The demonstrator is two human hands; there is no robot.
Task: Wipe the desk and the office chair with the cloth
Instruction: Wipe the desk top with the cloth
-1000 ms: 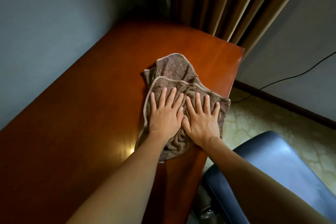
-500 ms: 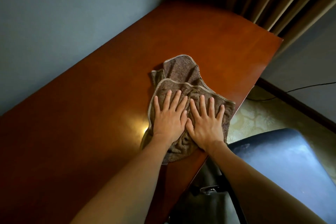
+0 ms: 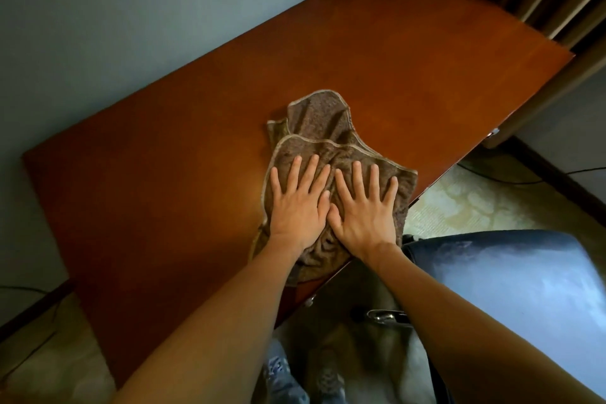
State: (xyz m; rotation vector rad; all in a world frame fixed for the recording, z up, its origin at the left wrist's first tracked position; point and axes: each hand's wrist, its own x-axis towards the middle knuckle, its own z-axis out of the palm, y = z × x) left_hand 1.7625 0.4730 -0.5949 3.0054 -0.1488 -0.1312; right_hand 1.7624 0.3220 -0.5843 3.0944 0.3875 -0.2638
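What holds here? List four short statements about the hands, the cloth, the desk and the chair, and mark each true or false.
1. The left hand and right hand press flat on the cloth. True.
2. The chair stands beside the desk. True.
3. The cloth lies on the chair. False: it lies on the desk.
4. The cloth is spread out smooth. False: it is folded over and rumpled.

office chair (image 3: 508, 289) | cut by right edge (legs hidden) | cloth (image 3: 321, 115) | partly covered
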